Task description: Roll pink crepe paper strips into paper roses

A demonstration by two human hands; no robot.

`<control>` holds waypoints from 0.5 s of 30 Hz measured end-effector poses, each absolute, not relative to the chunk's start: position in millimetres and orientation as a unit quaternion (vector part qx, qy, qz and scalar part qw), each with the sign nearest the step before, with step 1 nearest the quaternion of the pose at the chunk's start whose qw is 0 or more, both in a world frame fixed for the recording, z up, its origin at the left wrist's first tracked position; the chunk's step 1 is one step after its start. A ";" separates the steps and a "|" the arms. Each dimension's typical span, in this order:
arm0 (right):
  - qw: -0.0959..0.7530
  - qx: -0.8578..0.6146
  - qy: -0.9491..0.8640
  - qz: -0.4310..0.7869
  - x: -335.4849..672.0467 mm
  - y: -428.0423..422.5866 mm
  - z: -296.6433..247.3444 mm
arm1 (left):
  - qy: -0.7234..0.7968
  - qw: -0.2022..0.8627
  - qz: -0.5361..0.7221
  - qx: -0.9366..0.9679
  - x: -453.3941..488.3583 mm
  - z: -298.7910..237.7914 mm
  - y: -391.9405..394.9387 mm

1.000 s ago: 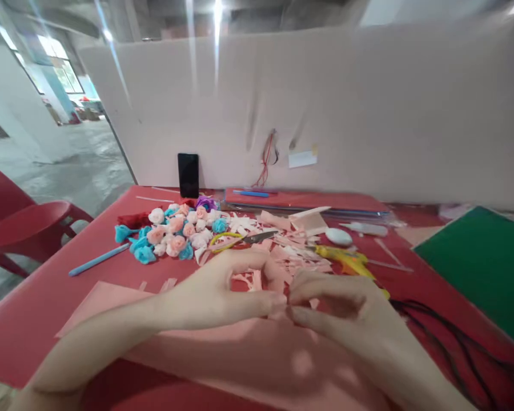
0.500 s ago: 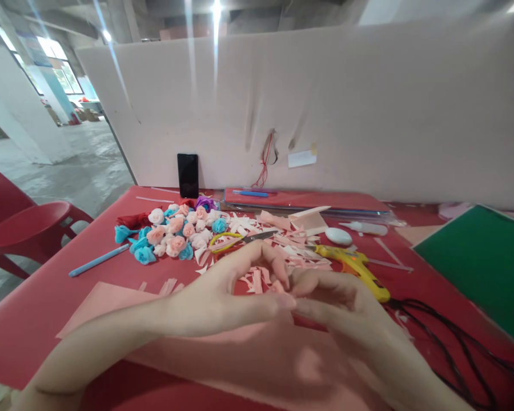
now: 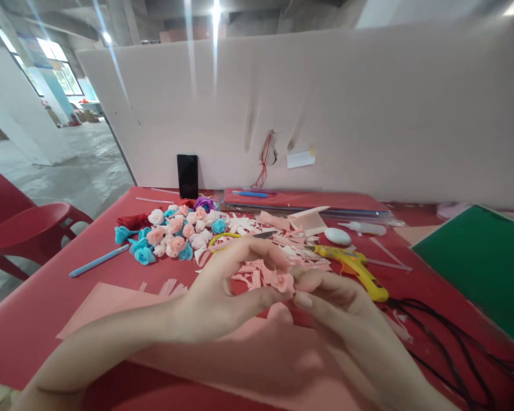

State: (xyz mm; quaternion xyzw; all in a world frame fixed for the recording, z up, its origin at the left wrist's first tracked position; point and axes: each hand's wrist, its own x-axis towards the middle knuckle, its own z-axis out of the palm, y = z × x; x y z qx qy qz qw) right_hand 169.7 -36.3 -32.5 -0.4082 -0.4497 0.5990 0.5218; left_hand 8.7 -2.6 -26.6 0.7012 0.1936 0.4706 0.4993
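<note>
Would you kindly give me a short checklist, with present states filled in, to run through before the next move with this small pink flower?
1. Small pink flower held by the left hand: ok, it sits between thumb and fingers.
2. Right hand gripping the flower firmly: cannot tell; its fingertips are at the flower's edge.
3. Yellow glue gun out of both hands: ok, it lies on the red table beyond the right hand.
4. Glue gun cool: cannot tell.
5. Scissors set down: ok, they lie among the scraps, partly hidden behind the left hand.
6. Area beyond the hands free of paper scraps: not ok, pink and white pieces are strewn there.
</note>
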 end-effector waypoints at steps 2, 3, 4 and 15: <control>0.508 -0.402 -0.446 0.618 170.9 -35.6 -31.0 | 0.196 0.509 0.465 0.697 7.7 -24.4 -3.0; 0.495 -0.401 -0.441 0.632 171.7 -34.9 -30.0 | 0.193 0.510 0.462 0.700 7.1 -23.0 -2.9; 0.479 -0.399 -0.436 0.649 172.4 -34.0 -28.8 | 0.190 0.506 0.457 0.706 6.5 -21.5 -2.7; 0.330 -0.391 -0.472 0.718 179.9 -18.2 -28.8 | 0.120 0.428 0.373 0.814 -1.5 -13.8 14.4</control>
